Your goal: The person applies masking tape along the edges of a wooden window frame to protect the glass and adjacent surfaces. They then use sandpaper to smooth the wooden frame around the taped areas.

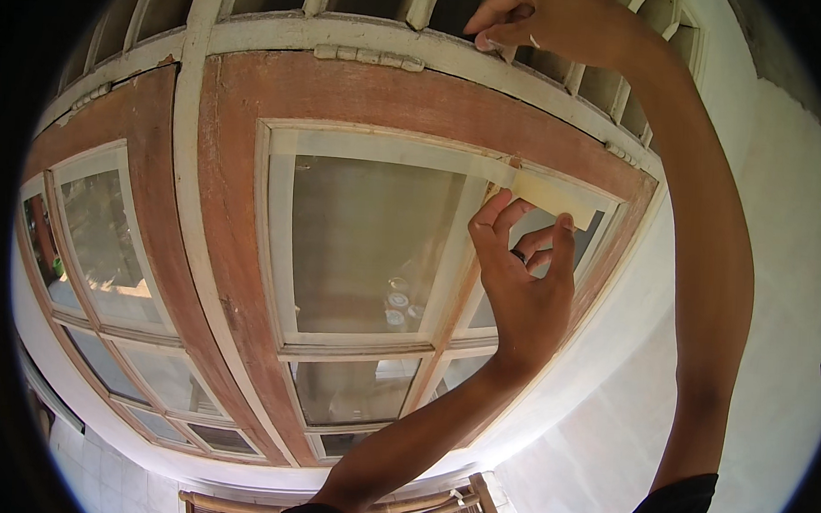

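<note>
A pale yellow strip of masking tape (555, 197) lies along the top of a small glass pane in the reddish-brown window frame (362, 92). My left hand (528, 270), wearing a dark ring, has its fingers curled, with thumb and fingertips on the strip's lower edge. Above it, my right hand (550, 26) is raised in front of the white slatted vent (419, 5), fingers pinched together. A small whitish bit shows by its fingertips, too little to name. More whitish tape (378, 150) borders the large glass pane (370, 246) to the left.
A second window sash (144, 121) stands at the left, past a white post (188, 104). Hinges (369, 57) run along the top rail. A white wall (744, 295) rises at the right. Low in front is a piece of bamboo furniture (429, 510).
</note>
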Tool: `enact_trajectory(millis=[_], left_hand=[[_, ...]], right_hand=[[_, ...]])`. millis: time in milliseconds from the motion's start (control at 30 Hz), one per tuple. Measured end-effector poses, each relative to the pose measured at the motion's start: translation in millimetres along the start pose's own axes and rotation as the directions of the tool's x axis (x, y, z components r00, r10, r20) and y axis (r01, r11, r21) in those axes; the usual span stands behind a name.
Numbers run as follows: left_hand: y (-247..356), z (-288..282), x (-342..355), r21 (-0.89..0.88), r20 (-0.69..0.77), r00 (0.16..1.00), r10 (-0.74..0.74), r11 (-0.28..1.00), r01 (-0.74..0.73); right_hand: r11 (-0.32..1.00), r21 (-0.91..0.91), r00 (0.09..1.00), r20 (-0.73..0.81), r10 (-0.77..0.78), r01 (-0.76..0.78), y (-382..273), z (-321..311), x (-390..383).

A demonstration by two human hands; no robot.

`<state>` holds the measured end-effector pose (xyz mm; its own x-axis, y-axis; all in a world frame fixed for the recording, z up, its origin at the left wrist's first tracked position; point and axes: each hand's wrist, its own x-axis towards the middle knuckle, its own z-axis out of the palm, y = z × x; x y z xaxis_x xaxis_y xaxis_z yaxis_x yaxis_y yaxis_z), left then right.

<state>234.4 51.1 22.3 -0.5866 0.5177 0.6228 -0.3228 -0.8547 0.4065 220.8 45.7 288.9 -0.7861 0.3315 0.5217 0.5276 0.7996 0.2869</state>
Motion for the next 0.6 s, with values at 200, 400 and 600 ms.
enact_trajectory(millis=[200,400,600], left_hand=[[-3,2,1,-0.131,0.06,0.998,0.004,0.991,0.004],[-9,1,3,-0.155,0.085,0.995,0.056,0.987,-0.043],[-6,-5,10,-0.14,0.162,0.987,0.002,0.99,0.021]], right_hand=[[0.994,-0.11,0.873,-0.485,-0.052,-0.002,-8,11,-29],[0.985,-0.013,0.638,-0.763,0.101,-0.17,-27,55,-141],[0.789,0.374,0.051,-0.89,0.453,-0.487,-82,155,-269]])
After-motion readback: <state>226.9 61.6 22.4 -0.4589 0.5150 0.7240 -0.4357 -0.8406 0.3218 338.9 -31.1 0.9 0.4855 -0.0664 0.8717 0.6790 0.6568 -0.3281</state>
